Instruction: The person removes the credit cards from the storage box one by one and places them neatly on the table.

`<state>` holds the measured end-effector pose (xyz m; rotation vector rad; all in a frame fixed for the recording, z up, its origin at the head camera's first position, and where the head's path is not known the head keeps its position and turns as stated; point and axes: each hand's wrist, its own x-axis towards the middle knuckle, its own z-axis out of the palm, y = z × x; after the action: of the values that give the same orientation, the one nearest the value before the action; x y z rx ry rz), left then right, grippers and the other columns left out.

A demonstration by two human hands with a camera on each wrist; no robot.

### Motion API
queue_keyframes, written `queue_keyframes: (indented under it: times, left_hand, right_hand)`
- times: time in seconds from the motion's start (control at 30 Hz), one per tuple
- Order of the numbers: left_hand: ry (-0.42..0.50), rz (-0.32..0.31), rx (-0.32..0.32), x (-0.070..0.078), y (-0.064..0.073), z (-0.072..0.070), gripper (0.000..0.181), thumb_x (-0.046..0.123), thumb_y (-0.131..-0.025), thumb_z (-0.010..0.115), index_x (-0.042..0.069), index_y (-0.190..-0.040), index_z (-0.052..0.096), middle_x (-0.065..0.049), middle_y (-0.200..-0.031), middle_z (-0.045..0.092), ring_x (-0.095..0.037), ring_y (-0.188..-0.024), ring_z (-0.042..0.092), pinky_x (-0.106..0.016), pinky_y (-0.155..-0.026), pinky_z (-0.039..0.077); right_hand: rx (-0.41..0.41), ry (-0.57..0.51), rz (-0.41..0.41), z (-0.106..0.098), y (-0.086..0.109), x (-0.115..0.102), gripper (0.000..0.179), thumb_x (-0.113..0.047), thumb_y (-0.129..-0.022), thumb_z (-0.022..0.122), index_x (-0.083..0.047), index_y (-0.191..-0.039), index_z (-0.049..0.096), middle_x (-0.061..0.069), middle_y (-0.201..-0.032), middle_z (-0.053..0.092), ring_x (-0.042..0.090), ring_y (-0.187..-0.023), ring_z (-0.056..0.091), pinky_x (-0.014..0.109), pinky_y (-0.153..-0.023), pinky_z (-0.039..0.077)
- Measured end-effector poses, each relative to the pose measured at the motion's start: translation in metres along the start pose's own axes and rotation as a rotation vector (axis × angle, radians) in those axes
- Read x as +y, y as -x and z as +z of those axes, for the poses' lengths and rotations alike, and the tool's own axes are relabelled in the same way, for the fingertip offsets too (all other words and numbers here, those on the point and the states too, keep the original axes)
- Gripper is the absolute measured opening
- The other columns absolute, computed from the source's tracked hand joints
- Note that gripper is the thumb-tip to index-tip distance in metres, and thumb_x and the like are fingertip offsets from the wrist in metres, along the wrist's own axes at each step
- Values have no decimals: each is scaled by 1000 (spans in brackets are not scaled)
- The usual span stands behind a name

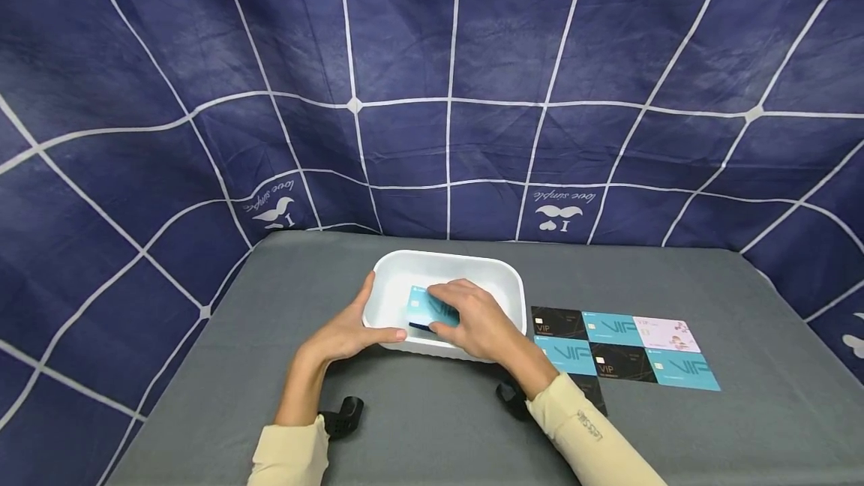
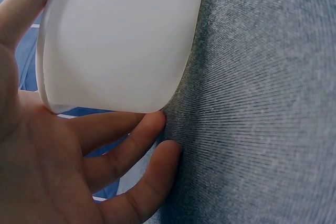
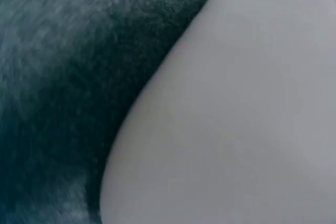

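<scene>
A white plastic tray [image 1: 398,265] sits on the grey cloth, with a light-blue VIP card [image 1: 420,304] inside it. Under that card's front edge shows a dark strip; whether it is another card I cannot tell. My left hand [image 1: 347,332] holds the tray's near left corner, thumb along the front and fingers at the side. Its fingers [image 2: 144,195] appear beside the tray wall [image 2: 121,45] in the left wrist view. Reaching into the tray, my right hand [image 1: 475,317] pinches the blue card between thumb and fingers. The right wrist view shows mostly the tray's outer wall [image 3: 226,119].
Right of the tray, several cards lie edge to edge in rows: black [image 1: 560,322], blue [image 1: 610,328] and pink [image 1: 668,334] ones at the back. A black card [image 1: 590,392] nearest me is partly behind my right forearm. A dark-blue gridded curtain [image 1: 405,141] stands behind the table.
</scene>
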<state>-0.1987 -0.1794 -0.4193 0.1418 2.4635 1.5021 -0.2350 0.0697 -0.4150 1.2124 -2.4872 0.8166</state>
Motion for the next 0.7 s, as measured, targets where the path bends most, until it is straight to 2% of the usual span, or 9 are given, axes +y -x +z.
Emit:
queue_keyframes:
  times: [0.2,0.33,0.53,0.7]
  left_hand:
    - [-11,9,-3,-1,-1,-1,126,40,-77,83,13,-158,-9,-15,-164,3,-35,-145,16,-54,-113,18]
    - [-14,14,4,-2,-1,-1,125,38,-78,83,12,-158,-8,-15,-164,3,-36,-145,15,-54,-114,17]
    - [-8,15,6,-1,0,0,125,37,-77,84,11,-158,-8,-16,-163,4,-36,-145,16,-55,-114,16]
    - [-18,9,7,-2,-1,-1,126,39,-77,84,12,-158,-8,-15,-164,3,-36,-146,14,-55,-114,16]
  right_hand:
    - [17,-51,14,-14,5,1,50,-20,-81,82,-3,-125,67,5,-120,69,19,-110,61,36,-94,47]
    - [0,-44,7,-25,9,1,50,-20,-81,81,-3,-126,66,5,-119,69,19,-109,62,37,-94,47]
    - [-47,-4,29,-38,30,0,51,-22,-84,79,-5,-129,64,5,-122,67,19,-113,60,41,-94,47]
    - [-69,22,16,-50,48,1,52,-23,-84,79,-5,-130,64,4,-123,66,19,-114,59,42,-93,48]
